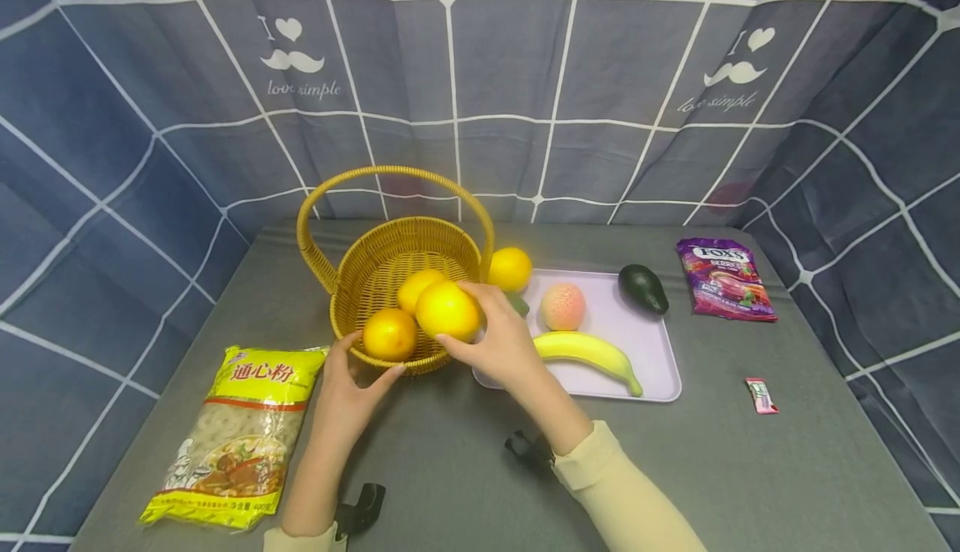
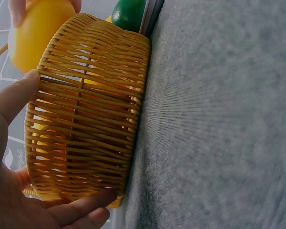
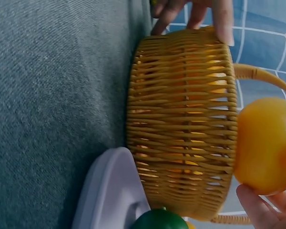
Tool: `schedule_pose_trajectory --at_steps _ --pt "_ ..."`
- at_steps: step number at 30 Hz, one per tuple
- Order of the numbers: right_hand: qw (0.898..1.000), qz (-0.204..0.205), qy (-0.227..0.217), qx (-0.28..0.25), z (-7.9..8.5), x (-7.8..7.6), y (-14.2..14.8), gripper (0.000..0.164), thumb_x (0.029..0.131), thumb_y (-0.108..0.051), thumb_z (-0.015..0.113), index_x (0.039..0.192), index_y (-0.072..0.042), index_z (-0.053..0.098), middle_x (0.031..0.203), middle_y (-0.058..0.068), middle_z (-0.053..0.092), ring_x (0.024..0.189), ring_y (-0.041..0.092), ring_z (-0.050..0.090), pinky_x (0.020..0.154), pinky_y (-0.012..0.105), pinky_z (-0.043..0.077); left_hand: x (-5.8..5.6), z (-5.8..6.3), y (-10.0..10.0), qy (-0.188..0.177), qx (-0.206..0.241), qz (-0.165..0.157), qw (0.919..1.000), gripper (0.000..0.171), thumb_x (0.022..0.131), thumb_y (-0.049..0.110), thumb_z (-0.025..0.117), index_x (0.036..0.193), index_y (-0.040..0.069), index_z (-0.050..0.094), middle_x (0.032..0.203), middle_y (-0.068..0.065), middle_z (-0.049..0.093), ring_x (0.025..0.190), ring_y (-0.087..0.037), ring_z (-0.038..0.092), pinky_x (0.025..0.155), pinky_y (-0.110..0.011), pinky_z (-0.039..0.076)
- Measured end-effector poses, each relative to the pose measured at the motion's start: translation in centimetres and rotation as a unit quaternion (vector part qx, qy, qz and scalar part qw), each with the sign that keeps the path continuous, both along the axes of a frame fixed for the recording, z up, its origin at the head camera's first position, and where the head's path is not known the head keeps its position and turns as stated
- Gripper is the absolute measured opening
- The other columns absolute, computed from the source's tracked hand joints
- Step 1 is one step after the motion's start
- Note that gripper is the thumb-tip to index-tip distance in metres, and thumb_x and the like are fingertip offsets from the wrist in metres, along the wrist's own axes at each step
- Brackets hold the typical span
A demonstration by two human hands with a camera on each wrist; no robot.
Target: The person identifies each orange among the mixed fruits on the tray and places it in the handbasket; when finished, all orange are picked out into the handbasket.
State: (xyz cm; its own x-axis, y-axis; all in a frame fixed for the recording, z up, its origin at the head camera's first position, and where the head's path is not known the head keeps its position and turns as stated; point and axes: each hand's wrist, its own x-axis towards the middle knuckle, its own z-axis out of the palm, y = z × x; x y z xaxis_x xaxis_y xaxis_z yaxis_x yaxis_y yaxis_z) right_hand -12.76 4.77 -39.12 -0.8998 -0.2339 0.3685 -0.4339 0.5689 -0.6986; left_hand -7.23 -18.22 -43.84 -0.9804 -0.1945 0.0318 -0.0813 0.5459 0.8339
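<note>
Right fingers first: thumb and fingertips pinch an orange [image 1: 447,311] from its right side, the thumb low, the fingers over the top. It's round, with no long axis to line up, and what counts here is the drop: the fruit sits just above the rim, on the near right side of the basket [image 1: 408,241], with the weave beneath it. Whether it brushes the rim, I can't tell. The right hand [image 1: 495,337] is the nearer one, reaching in from the right, forearm slanting up and leftward past the tray [image 1: 654,368].

Over to the left hand [image 1: 347,398]: it grips the basket at the near left, thumb on the rim, other fingers curled round the woven side. Inside, two more oranges [image 1: 389,334] lie close to the held one. Farther out, a banana [image 1: 588,350] and a peach [image 1: 562,307] rest on the tray.
</note>
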Motion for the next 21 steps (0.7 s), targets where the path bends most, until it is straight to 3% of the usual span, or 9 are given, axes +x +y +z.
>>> schedule_pose_trajectory --at_steps 8,14,21 --pt "0.996 0.032 0.060 0.051 -0.7 -0.7 -1.1 0.069 0.075 -0.040 0.080 0.132 -0.014 0.052 0.126 0.002 0.054 0.113 0.020 0.054 0.096 0.040 0.046 -0.1 0.0 0.0 0.002 -0.002 0.001 1.0000 0.086 0.079 0.041 0.079 0.143 0.009 0.030 0.141 -0.020 0.033 0.120 -0.040 0.046 0.095 -0.054 0.043" --pt "0.991 0.047 0.072 0.100 -1.1 -1.6 -1.7 0.067 0.077 -0.042 0.077 0.133 -0.014 0.052 0.129 0.003 0.052 0.115 0.021 0.052 0.098 0.038 0.044 0.0 -0.1 0.0 0.001 -0.003 -0.001 1.0000 0.086 0.080 0.041 0.078 0.143 0.009 0.030 0.141 -0.020 0.033 0.120 -0.041 0.046 0.096 -0.055 0.043" --pt "0.987 0.037 0.087 0.129 -1.3 -1.8 -2.0 0.067 0.077 -0.041 0.077 0.132 -0.012 0.052 0.127 0.006 0.052 0.110 0.025 0.054 0.094 0.040 0.047 0.0 -0.1 0.0 0.006 0.000 -0.004 1.0000 0.087 0.080 0.041 0.078 0.144 0.008 0.030 0.141 -0.021 0.032 0.120 -0.043 0.046 0.095 -0.055 0.044"
